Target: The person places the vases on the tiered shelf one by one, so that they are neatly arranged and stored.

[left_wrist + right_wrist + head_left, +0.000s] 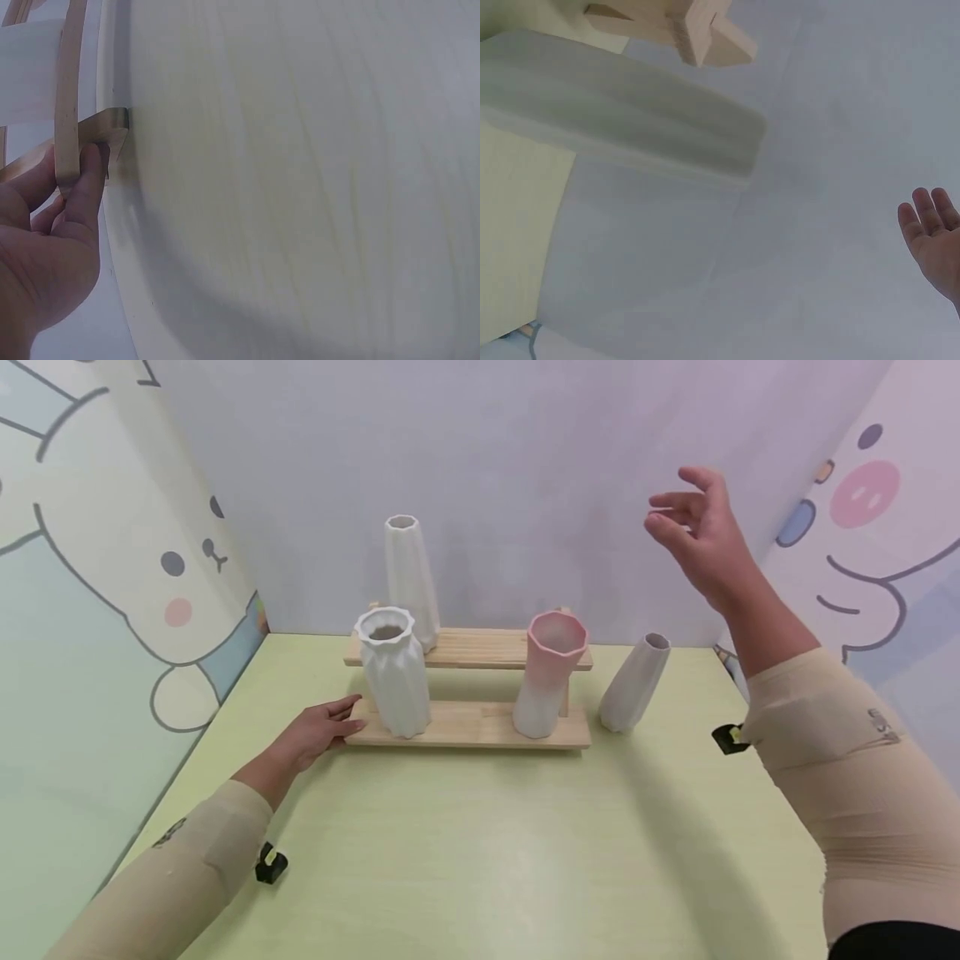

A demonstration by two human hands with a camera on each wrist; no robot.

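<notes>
My left hand grips the left end of the lower board of a two-tier wooden shelf. In the left wrist view, its thumb and fingers pinch the board's end. My right hand is raised in the air at the upper right, holding nothing, its fingers loosely bent. Below it, a plain white vase stands on the table beside the shelf's right end. On the lower board are a white ribbed vase at left and a pink-and-white vase at right. A tall white vase occupies the upper board's left side.
The shelf stands on a pale yellow-green table, close to a plain grey-white back wall. Side walls with cartoon animals flank it. A black clip-like piece hangs by the left sleeve, another by the right.
</notes>
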